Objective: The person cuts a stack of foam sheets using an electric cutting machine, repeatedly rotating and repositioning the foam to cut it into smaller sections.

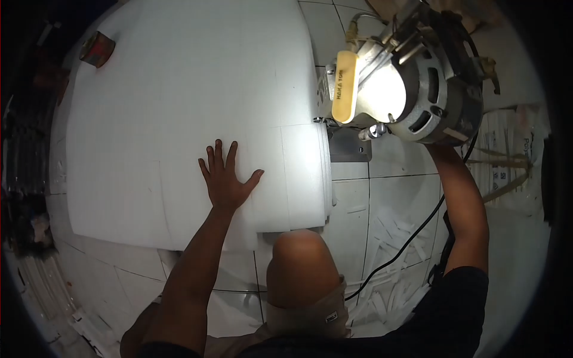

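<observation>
My left hand (224,184) lies flat with spread fingers on a large stack of white foam sheets (179,83). At the right edge of the stack stands an upright electric cutting machine (450,113) with a round motor, a yellow handle (345,86) and a bright lamp. Its flat metal base plate (351,146) shows beside the sheets. My right forearm (462,200) reaches up to the machine. Behind the motor, my right hand and its fingers are hidden, so its grip cannot be seen.
A black cable (406,241) runs from the machine across the tiled floor (349,206). Thin white offcut strips (391,244) lie scattered there. A roll of tape (97,49) sits on the far left of the sheets. Plastic-wrapped packs (507,149) stand at the right. My knee (301,268) is near the stack's front edge.
</observation>
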A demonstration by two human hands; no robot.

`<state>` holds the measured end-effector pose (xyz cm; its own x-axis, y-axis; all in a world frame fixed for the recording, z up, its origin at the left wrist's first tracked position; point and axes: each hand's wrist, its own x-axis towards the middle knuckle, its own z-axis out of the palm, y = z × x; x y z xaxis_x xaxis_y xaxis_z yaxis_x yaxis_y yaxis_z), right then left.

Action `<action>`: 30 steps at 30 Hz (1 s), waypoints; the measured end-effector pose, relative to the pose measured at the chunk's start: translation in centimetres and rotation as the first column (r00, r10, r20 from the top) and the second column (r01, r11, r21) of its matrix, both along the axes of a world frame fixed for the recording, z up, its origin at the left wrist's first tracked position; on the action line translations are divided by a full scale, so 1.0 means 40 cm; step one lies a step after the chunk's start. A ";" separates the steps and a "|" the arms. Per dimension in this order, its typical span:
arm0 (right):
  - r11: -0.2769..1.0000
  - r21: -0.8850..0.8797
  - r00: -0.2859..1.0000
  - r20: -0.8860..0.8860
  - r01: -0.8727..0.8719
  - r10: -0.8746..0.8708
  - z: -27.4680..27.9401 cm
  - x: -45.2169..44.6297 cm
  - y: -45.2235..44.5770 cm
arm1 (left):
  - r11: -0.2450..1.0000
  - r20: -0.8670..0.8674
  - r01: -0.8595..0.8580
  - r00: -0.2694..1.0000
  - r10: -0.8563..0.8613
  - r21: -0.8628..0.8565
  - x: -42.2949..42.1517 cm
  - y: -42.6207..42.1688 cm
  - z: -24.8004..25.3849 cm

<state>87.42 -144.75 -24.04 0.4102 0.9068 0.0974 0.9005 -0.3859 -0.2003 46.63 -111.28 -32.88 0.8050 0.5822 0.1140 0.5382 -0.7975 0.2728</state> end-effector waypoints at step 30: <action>0.994 -0.068 0.983 0.154 -0.088 0.098 0.014 -0.032 0.030 | 0.995 0.039 0.019 0.999 -0.023 0.093 0.024 -0.031 0.070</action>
<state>86.15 -143.57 -23.47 0.3076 0.9464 0.0980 0.9515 -0.3059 -0.0324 47.61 -112.51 -30.08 0.8108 0.5506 0.1986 0.5112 -0.8313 0.2181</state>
